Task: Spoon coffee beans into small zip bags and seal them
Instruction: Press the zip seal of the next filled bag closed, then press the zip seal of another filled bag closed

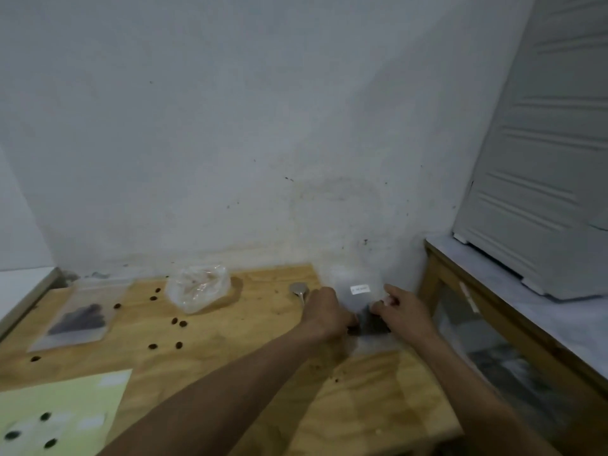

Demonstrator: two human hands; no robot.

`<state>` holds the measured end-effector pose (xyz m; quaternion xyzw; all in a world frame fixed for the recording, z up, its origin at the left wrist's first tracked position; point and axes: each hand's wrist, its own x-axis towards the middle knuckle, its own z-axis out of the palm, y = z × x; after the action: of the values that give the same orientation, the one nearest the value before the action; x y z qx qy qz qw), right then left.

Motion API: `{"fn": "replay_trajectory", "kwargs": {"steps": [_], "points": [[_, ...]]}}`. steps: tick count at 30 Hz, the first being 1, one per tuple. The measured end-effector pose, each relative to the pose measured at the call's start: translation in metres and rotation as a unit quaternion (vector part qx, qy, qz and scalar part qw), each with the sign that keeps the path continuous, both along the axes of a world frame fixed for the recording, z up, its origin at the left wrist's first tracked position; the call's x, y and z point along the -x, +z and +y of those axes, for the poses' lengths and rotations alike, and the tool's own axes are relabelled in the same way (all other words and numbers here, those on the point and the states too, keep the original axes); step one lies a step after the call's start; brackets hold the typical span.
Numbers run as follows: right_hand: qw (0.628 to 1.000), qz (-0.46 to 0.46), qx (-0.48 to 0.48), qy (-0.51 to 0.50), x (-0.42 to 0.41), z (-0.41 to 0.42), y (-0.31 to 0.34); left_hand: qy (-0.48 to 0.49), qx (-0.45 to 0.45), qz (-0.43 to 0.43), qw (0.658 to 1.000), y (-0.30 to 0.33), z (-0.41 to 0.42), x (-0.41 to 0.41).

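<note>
Both hands on one small zip bag (360, 292) at the far right of the tabletop (230, 350), close to its edge. Left hand (324, 311) grips the bag's left side, right hand (403, 312) pinches the right; beans sit dark in the bottom.

Risks: frame is blurred, can't tell if the zip is closed. A partial seal would spill beans like the loose beans (177, 322) scattered already. Spoon (298, 289) lies just behind the left hand, easy to knock. Filled bag (80, 319) is far left, out of the way.
</note>
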<state>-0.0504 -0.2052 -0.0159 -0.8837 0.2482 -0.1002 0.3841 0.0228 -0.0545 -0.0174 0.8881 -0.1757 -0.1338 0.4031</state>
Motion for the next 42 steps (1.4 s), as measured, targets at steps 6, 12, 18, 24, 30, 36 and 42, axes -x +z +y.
{"fn": "replay_trajectory", "kwargs": {"steps": [6, 12, 18, 24, 30, 36, 42], "points": [[0.999, -0.010, 0.034, 0.017, -0.004, 0.000, -0.016, 0.018, -0.011, 0.017, 1.000, -0.008, -0.012, 0.000], [0.998, -0.011, 0.042, 0.038, -0.009, -0.004, -0.016, 0.022, 0.003, 0.017, 1.000, -0.009, -0.013, 0.000], [0.998, -0.018, 0.049, 0.025, -0.010, -0.004, -0.016, 0.020, 0.022, 0.015, 0.999, -0.012, -0.011, -0.006], [0.994, -0.043, 0.094, 0.028, -0.020, 0.018, 0.012, 0.069, -0.010, -0.115, 0.991, 0.003, 0.015, -0.016], [0.987, -0.109, 0.067, 0.095, -0.067, 0.088, 0.039, 0.150, -0.011, -0.165, 0.975, 0.042, 0.105, -0.046], [0.961, -0.129, 0.052, 0.241, -0.107, 0.209, 0.050, 0.285, -0.028, -0.150, 0.946, 0.046, 0.238, -0.066], [0.930, -0.064, 0.059, 0.358, -0.138, 0.317, 0.031, 0.374, -0.105, -0.075, 0.918, 0.032, 0.356, -0.069]]}}
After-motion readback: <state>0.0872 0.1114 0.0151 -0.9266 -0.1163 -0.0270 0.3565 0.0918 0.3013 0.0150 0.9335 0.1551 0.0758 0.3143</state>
